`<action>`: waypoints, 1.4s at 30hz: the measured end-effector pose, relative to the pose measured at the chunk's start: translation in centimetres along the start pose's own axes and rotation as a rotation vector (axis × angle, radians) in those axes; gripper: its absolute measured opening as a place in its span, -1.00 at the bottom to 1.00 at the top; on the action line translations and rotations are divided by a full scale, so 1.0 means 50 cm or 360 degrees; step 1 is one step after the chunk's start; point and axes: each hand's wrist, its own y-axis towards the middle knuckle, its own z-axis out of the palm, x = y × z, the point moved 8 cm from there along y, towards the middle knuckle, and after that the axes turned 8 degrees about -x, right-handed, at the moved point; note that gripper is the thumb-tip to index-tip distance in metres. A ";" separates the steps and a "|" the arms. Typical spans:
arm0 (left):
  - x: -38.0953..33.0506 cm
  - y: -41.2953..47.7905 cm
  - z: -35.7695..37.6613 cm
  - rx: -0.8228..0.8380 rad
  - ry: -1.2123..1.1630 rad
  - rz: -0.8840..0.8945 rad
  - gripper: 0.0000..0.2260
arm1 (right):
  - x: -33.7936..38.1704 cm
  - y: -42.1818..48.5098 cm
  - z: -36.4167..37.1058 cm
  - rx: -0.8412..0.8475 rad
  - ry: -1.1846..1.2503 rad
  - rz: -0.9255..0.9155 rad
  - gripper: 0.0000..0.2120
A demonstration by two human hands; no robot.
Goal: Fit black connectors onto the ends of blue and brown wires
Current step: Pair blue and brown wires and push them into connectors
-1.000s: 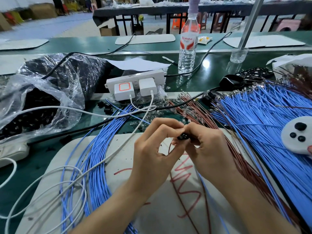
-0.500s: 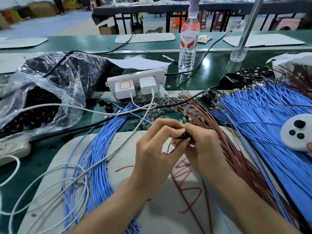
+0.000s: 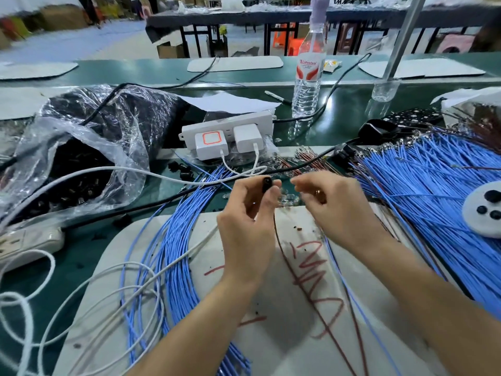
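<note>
My left hand [image 3: 248, 223] pinches a small black connector [image 3: 267, 183] between thumb and fingertips, above the white mat [image 3: 151, 267]. A brown wire [image 3: 298, 278] runs from under that hand down across the mat. My right hand [image 3: 336, 210] is a short gap to the right, fingers curled and pinched. A blue wire [image 3: 352, 294] trails from beneath it toward me. How the fingertips grip the wire end is hidden. A blue wire bundle [image 3: 176, 253] lies to the left, and a large fan of blue wires [image 3: 433, 185] to the right. Brown wires [image 3: 306, 161] lie behind my hands.
A clear plastic bag of black connectors [image 3: 67, 175] sits at the left, with loose black connectors [image 3: 181, 169] near it. A white power strip [image 3: 227, 126] with chargers and a water bottle [image 3: 309, 77] stand behind. White cables [image 3: 81, 289] loop at the left. A white disc [image 3: 485, 213] lies on the right wires.
My hands have pulled apart. The left keeps the black connector and the right has moved off to the right. They also sit a little farther from me.
</note>
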 end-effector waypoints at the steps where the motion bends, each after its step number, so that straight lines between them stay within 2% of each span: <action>1: -0.001 0.000 0.002 0.0021 0.0008 0.0013 -0.93 | -0.001 0.017 0.022 0.0098 -0.0115 -0.0015 -0.69; 3: -0.006 -0.002 0.006 0.0053 0.0021 0.0065 -0.94 | -0.018 0.039 0.069 0.0362 -0.0373 -0.0002 -0.77; 5: -0.011 -0.002 0.007 0.0077 0.0016 0.0113 -0.94 | -0.031 0.050 0.094 0.0491 -0.0514 0.0019 -0.86; 10: -0.026 -0.005 0.014 0.0139 -0.0002 0.0199 -0.89 | -0.034 0.057 0.098 0.0438 -0.0458 0.0018 -0.84; 12: -0.028 -0.010 0.017 0.0172 0.0013 0.0220 -0.91 | -0.024 0.060 0.070 0.0296 -0.0378 -0.0040 -0.84; 16: -0.031 -0.018 0.026 0.0260 0.0040 0.0232 -0.90 | -0.006 0.032 -0.029 -0.0105 0.0229 0.0102 -0.80; 22: -0.032 -0.030 0.045 0.0385 0.0126 0.0269 -0.92 | -0.026 -0.051 -0.059 -0.0140 0.1262 0.0475 -0.72; 24: -0.033 -0.032 0.051 0.0428 0.0160 0.0274 -0.91 | -0.034 -0.062 -0.061 -0.0164 0.1427 0.0564 -0.76; 26: -0.033 -0.035 0.057 0.0470 0.0164 0.0272 -0.86 | -0.029 -0.067 -0.064 -0.0158 0.1451 0.0550 -0.84; 31: -0.034 -0.041 0.062 0.0523 0.0174 0.0296 -0.80 | -0.017 -0.069 -0.077 -0.0195 0.1368 0.0481 -0.88; 42: -0.031 -0.044 0.063 0.0542 0.0194 0.0318 -0.81 | -0.008 -0.072 -0.078 -0.0183 0.1142 0.0314 -0.82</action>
